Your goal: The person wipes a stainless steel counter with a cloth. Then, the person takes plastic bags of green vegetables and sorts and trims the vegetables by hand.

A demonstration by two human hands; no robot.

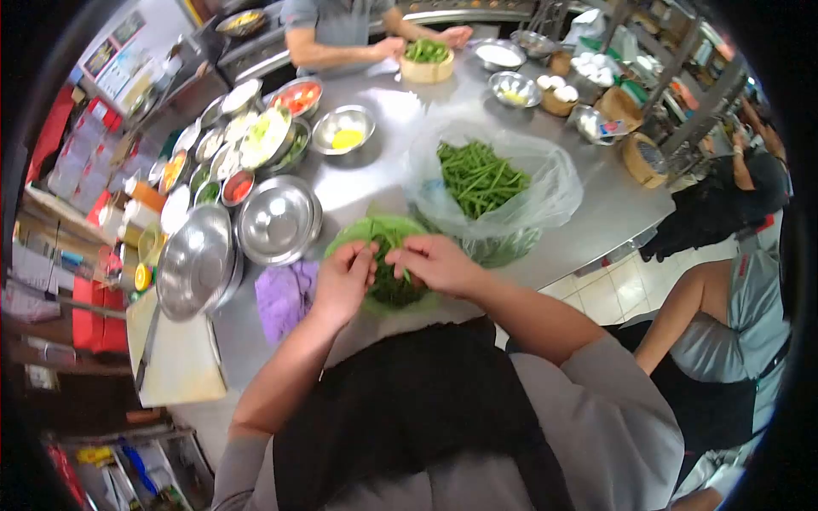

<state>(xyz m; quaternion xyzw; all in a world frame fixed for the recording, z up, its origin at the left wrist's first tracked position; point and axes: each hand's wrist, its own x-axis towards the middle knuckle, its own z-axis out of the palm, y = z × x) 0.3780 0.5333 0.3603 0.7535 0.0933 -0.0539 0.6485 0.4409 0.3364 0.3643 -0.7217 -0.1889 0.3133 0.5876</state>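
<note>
A light green bowl (341, 236) with green beans and darker green pieces in it stands at the table's front edge. Over it are both hands, close together. My left hand (348, 277) has its fingers pinched at a green bean. My right hand (434, 264) is closed too, its fingertips on a green bean (406, 274) that points down into the bowl. Just behind and to the right, an open clear plastic bag (554, 183) holds a heap of green beans (481, 177). A purple cloth (285, 302) lies left of my left hand.
Steel bowls (279, 220) and a large steel bowl (198, 260) stand left, beyond a cutting board (183, 362) with a knife (147, 345). Food bowls crowd the back left. Across the table a person (332, 38) handles a round container (426, 70) of greens. Other people stand at right.
</note>
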